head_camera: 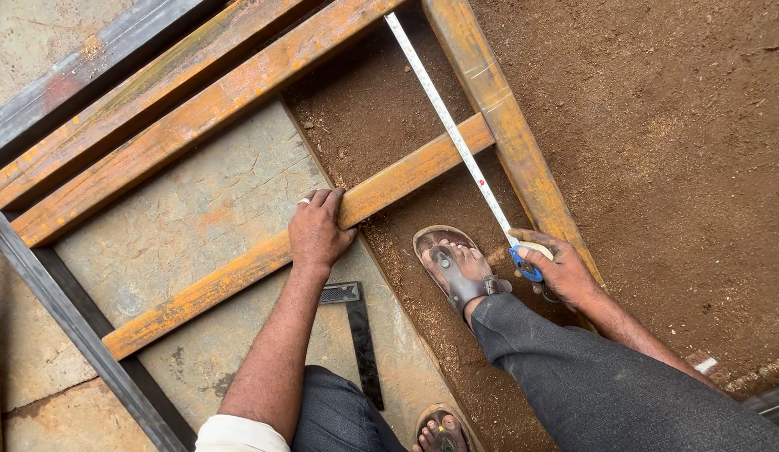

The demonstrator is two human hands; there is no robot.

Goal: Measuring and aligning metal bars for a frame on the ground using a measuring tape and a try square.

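Dark steel bar (71,322): runs diagonally along the far left, over the stone slab (197,218).
Long rusty tubes (180,109): two lie side by side across the upper left, slanting up to the right.
Cross tube (239,272): a rusty square tube slanting from lower left up to the right-hand tube, half over the slab, half over bare soil.
Left hand (317,230): lies on top of the cross tube near its middle, fingers curled over the far edge, thumb on the near side; a closed, pressing grip on the tube.
Steel square (360,335): a dark try square lying flat on the slab, just below the left forearm, touched by nothing.
Foot (461,268): in a sandal, planted on the soil between the two hands.
Tape blade (448,125): white, drawn out straight from the top edge down to the right hand, crossing over the cross tube's end.
Right hand (557,268): fingers wrapped shut around the blue tape measure case (527,269), held beside the right rusty tube (507,125).
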